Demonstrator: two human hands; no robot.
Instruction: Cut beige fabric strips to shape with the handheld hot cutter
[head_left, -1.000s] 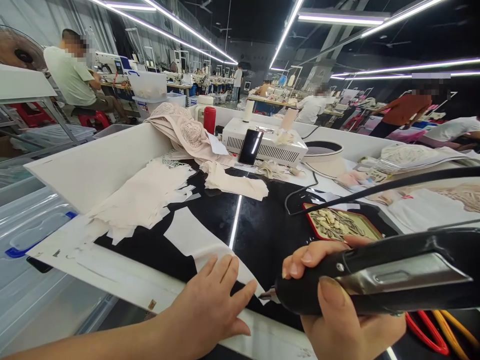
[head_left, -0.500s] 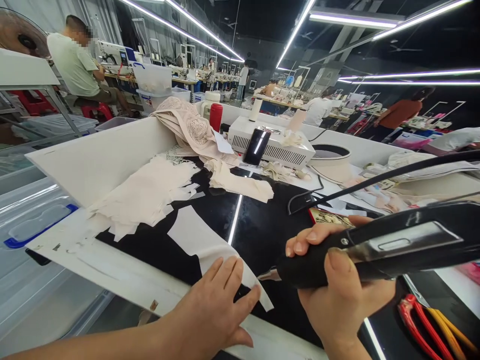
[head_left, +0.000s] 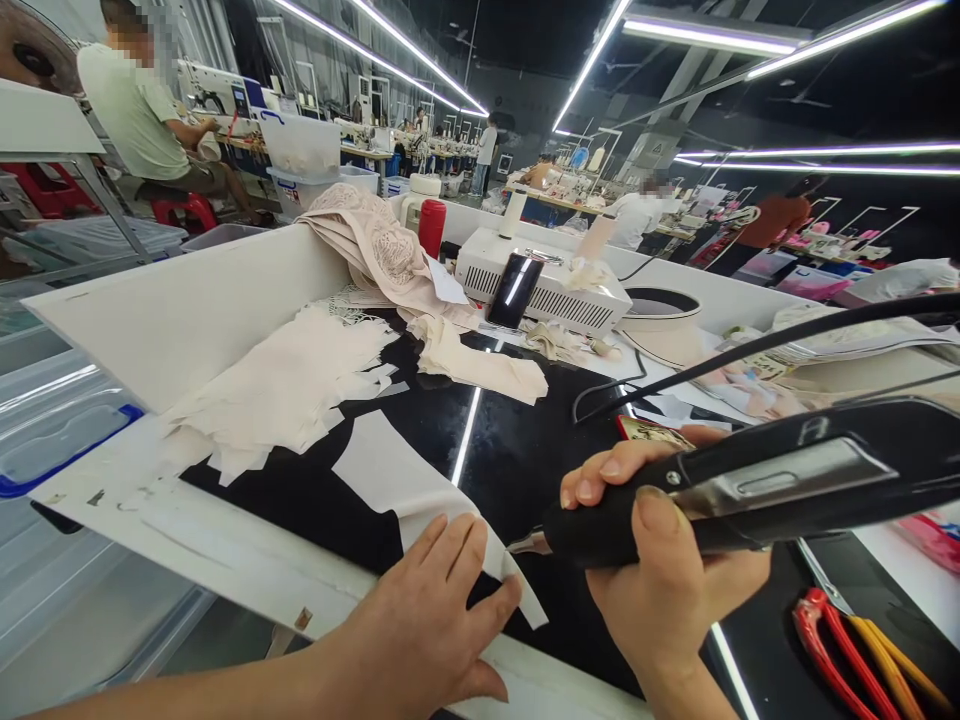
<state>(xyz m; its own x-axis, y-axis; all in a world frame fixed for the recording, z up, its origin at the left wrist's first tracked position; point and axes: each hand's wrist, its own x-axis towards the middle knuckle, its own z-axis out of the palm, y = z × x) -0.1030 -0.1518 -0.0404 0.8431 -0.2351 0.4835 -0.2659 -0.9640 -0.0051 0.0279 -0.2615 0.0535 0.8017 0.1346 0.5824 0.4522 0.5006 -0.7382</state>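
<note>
A cut piece of pale fabric [head_left: 375, 465] lies flat on the glossy black work surface [head_left: 555, 455]. My left hand [head_left: 439, 600] rests on its near part, fingers outstretched and pressing it down. My right hand [head_left: 660, 560] is wrapped round a thick black corded hand tool [head_left: 810, 480] with a silver plate on its side. The tool's narrow metal tip [head_left: 529, 544] points left and meets the right edge of the fabric, just beyond my left fingers. Whether the tip presses into the cloth I cannot tell.
A heap of pale fabric pieces [head_left: 277, 390] lies at left, a folded strip [head_left: 480, 370] behind. Farther back are lace pieces [head_left: 375, 240], a phone [head_left: 514, 290] and a white vented box [head_left: 540, 275]. Red- and yellow-handled tools [head_left: 840, 640] lie at right. A co-worker [head_left: 139, 110] sits far left.
My right hand and the tool have shifted slightly left, bringing the tip onto the fabric's edge. My left hand stays on the fabric. The camera view has moved slightly.
</note>
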